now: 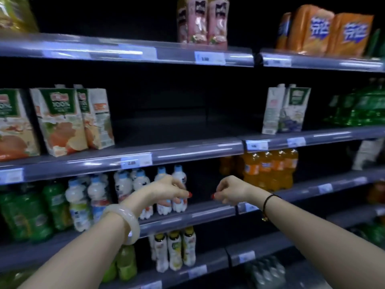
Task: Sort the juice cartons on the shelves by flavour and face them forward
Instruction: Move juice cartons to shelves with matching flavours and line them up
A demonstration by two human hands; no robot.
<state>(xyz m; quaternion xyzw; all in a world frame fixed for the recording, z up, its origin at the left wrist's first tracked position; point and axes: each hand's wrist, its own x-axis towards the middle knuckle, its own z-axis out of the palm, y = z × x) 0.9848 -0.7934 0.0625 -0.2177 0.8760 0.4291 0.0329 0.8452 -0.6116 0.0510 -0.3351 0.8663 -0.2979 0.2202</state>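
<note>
**Both hands raised before the drinks shelves, nothing held**

The left hand (166,191) and the right hand (231,190) were held near each other at the centre of the frame, in front of the white bottles (133,184). Each grip was loosely curled, and nothing was seen clasped in either. The orange juice cartons (60,122) were stood at the middle left on the middle shelf (187,153), with fronts shown and slightly tilted. The two pale cartons (291,109) were stood at the middle right on the same level, well apart from them. The left one of that pair was turned side-on.
</note>
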